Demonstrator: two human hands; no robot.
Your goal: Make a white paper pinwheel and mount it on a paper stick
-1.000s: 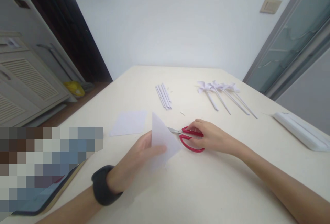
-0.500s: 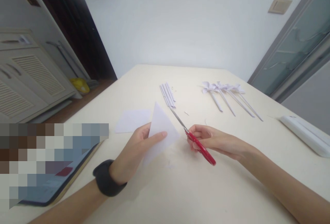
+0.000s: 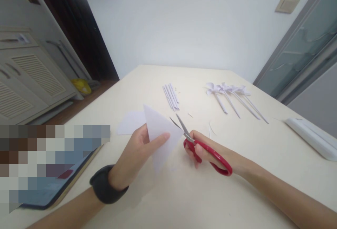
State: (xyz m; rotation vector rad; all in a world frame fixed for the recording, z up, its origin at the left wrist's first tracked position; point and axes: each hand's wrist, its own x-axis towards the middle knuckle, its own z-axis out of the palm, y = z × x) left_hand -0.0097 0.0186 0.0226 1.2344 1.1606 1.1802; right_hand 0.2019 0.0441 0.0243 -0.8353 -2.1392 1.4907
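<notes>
Between thumb and fingers, my left hand [image 3: 143, 146] pinches a folded white paper triangle [image 3: 160, 130], held up off the table. Its right corner reaches the scissors' blades. The red-handled scissors [image 3: 207, 148] are in my right hand [image 3: 201, 148], with the blades parted and pointing away to the upper left. Whether the blades touch the paper I cannot tell. Some of my right fingers are hidden behind the handles. A flat white sheet of paper [image 3: 129, 123] lies on the table behind my left hand, partly covered by it.
Several rolled paper sticks [image 3: 171, 97] lie mid-table. Several paper pinwheels [image 3: 229, 92] on sticks rest at the back right. A white roll or packet [image 3: 310, 137] lies at the right edge. A tablet [image 3: 60, 187], partly pixelated, is at the left. Small paper scraps [image 3: 211, 129] dot the table [image 3: 200, 201].
The scissors have turned in my right hand and their blades have opened. The paper triangle has tilted and shifted left slightly, its right corner now at the blades.
</notes>
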